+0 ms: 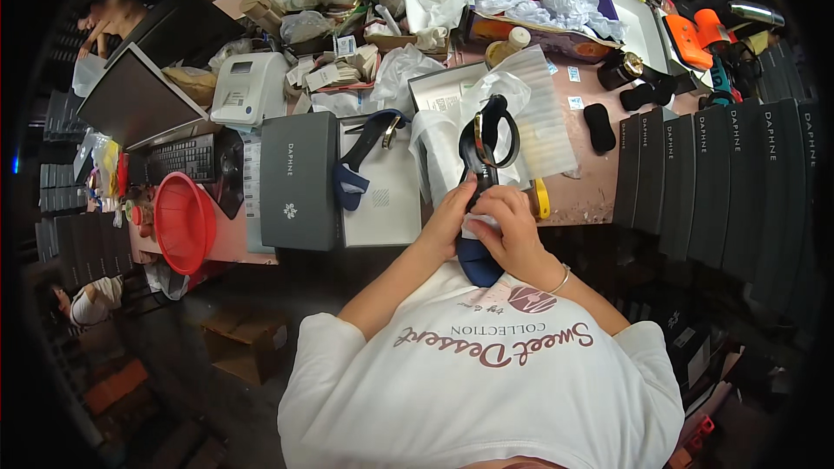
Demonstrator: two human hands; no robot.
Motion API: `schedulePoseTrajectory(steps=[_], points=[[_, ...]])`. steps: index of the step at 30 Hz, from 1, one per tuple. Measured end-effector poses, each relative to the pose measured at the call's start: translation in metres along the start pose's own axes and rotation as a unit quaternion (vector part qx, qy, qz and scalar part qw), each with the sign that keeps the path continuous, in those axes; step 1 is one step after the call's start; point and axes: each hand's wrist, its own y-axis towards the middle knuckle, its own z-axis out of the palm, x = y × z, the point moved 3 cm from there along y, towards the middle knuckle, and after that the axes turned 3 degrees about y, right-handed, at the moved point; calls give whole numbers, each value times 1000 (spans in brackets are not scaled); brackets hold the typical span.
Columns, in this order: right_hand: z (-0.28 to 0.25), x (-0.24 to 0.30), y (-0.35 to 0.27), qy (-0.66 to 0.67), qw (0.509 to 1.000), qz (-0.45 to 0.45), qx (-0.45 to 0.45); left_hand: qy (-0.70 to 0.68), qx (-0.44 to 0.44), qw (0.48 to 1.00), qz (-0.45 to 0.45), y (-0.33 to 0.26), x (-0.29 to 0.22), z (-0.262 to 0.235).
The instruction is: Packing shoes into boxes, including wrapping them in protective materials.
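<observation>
Lettering marks grey boxes, dark sandal, white shirt.

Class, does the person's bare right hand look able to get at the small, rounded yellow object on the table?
Probably yes: the small, rounded yellow object lies close to the right hand, nothing visible between, though that hand is busy at the dark-blue strapped shoe.

White short-sleeved shirt, maroon lettering, round emblem; thin wrist bracelet, right hand
</observation>
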Motion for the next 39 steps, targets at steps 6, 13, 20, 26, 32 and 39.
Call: schedulePoseTrajectory(steps=[6, 13, 20, 26, 32, 39], points=[[-22, -24, -15, 17, 982, -77, 174, -104, -10, 994, 33, -3, 9, 21], [-42, -46, -21, 66, 919, -40, 387, -63, -78, 994, 40, -2, 34, 61], [-76, -62, -20, 130, 943, -147, 270, -137, -131, 977, 94, 9, 58, 68], [-80, -76, -26, 83, 927, -124, 343, -143, -105, 980, 91, 23, 64, 62], [-60, -39, -3, -64, 932, -166, 315, -127, -45, 989, 56, 28, 43, 49], [-11, -26, 10, 26, 945, -156, 285, -38, -58, 996, 58, 7, 8, 9]])
